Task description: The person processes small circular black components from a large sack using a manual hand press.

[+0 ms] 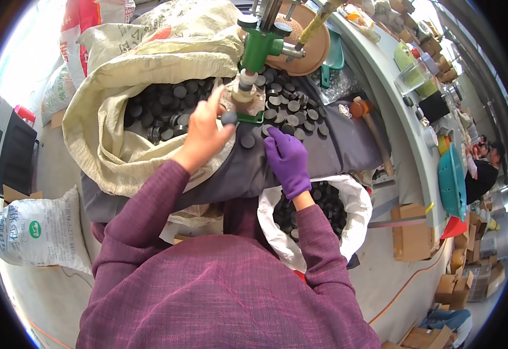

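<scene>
My bare left hand [204,131] reaches to the green bench press [259,49], with a small black disc [229,118] at its thumb. Its index finger stretches up beside the press head, and the disc sits next to the green press base [251,117]. My right hand [287,160], in a purple glove, has its fingers curled together at the edge of the loose discs [293,106]. One disc [266,131] shows at its fingertips, partly covered. Another disc [247,141] lies alone on the dark grey cloth [225,183] between my hands.
An open cream sack [91,139] full of black discs lies left of the press. A white bag [356,200] of discs stands below my right wrist. Further right lie a hammer [376,131] and a green scoop [334,55]. Behind them runs a long pale table [402,104].
</scene>
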A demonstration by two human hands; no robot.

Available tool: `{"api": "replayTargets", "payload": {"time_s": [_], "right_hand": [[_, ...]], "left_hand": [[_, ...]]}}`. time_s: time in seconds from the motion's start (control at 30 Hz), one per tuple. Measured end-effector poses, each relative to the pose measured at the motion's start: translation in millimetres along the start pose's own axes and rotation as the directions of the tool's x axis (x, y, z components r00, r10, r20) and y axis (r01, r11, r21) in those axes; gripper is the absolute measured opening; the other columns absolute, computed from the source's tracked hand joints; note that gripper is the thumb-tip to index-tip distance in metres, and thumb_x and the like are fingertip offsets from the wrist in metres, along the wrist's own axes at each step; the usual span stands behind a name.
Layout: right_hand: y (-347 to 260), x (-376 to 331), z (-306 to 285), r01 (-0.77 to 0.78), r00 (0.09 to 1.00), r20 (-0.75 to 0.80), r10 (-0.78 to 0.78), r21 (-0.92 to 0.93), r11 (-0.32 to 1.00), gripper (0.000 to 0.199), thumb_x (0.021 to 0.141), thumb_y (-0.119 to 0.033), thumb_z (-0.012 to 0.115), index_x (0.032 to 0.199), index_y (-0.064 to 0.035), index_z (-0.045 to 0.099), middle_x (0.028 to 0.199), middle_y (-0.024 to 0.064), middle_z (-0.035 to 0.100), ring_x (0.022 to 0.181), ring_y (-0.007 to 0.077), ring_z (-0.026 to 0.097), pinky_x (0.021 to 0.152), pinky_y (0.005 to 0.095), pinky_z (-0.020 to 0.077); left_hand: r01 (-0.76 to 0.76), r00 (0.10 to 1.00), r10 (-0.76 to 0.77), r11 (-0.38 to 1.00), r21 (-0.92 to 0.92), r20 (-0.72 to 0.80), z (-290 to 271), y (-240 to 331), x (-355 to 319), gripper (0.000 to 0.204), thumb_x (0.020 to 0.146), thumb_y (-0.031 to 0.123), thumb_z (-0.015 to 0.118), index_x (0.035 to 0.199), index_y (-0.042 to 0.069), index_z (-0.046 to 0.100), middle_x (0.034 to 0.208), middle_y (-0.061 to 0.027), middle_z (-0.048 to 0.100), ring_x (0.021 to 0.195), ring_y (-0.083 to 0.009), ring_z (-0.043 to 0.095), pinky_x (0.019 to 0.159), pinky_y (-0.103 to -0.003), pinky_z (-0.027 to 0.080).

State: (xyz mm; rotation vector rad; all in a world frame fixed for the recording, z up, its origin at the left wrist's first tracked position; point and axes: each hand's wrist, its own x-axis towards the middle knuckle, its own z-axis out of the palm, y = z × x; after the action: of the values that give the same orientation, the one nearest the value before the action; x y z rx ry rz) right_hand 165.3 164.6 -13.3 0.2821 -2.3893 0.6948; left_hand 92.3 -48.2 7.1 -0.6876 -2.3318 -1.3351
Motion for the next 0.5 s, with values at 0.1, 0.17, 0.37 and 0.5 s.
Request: {"api": "replayTargets", "payload": {"time_s": [0.1, 0.17, 0.37, 0.5], "right_hand": [[-2, 1, 3, -0.003, 1.0, 0.003, 0.003, 0.009, 1.0, 0.022, 0.089, -0.016, 0.064, 0.107, -0.0042, 0.067, 0.078, 0.014, 0.065, 0.075, 0.0307, 0.064, 0.068, 0.0402, 0.0503], [0, 1, 3, -0.011, 1.0, 0.009, 0.011, 0.0, 1.0, 0.022, 0.089, -0.016, 0.064, 0.107, -0.0039, 0.067, 0.079, 0.0142, 0.065, 0.075, 0.0311, 0.064, 0.068, 0.0404, 0.0504], [3, 2, 5, 0.008, 1.0, -0.02, -0.008, 0.009, 1.0, 0.022, 0.089, -0.018, 0.064, 0.107, -0.0058, 0.067, 0.075, 0.0112, 0.062, 0.07, 0.0301, 0.061, 0.066, 0.042, 0.0481], [3, 2, 5, -0.001, 1.0, -0.008, 0.001, 0.014, 1.0, 0.022, 0.088, -0.018, 0.064, 0.106, -0.0054, 0.067, 0.076, 0.0118, 0.063, 0.071, 0.0303, 0.062, 0.066, 0.0423, 0.0482]], "left_hand": [[0.086, 0.995, -0.084, 0.996, 0.029, -0.058, 8, -25, 35, 0.09, 0.066, 0.008, 0.08, 0.146, 0.005, 0.037, 0.095, -0.0147, 0.061, 0.088, -0.0312, 0.06, 0.081, -0.041, 0.05], [0.1, 0.992, -0.095, 0.993, 0.065, -0.077, 18, -29, 47, 0.091, 0.067, 0.007, 0.079, 0.147, 0.006, 0.036, 0.094, -0.013, 0.062, 0.088, -0.0282, 0.061, 0.081, -0.039, 0.051], [0.09, 0.99, -0.081, 0.993, 0.078, -0.114, 42, -42, 64, 0.094, 0.067, 0.006, 0.077, 0.15, 0.009, 0.033, 0.096, -0.013, 0.062, 0.086, -0.0261, 0.062, 0.081, -0.037, 0.052], [0.084, 0.988, -0.076, 0.995, 0.057, -0.133, 49, -44, 70, 0.095, 0.066, 0.006, 0.079, 0.149, 0.008, 0.032, 0.097, -0.0138, 0.063, 0.088, -0.0285, 0.062, 0.081, -0.038, 0.051]]}}
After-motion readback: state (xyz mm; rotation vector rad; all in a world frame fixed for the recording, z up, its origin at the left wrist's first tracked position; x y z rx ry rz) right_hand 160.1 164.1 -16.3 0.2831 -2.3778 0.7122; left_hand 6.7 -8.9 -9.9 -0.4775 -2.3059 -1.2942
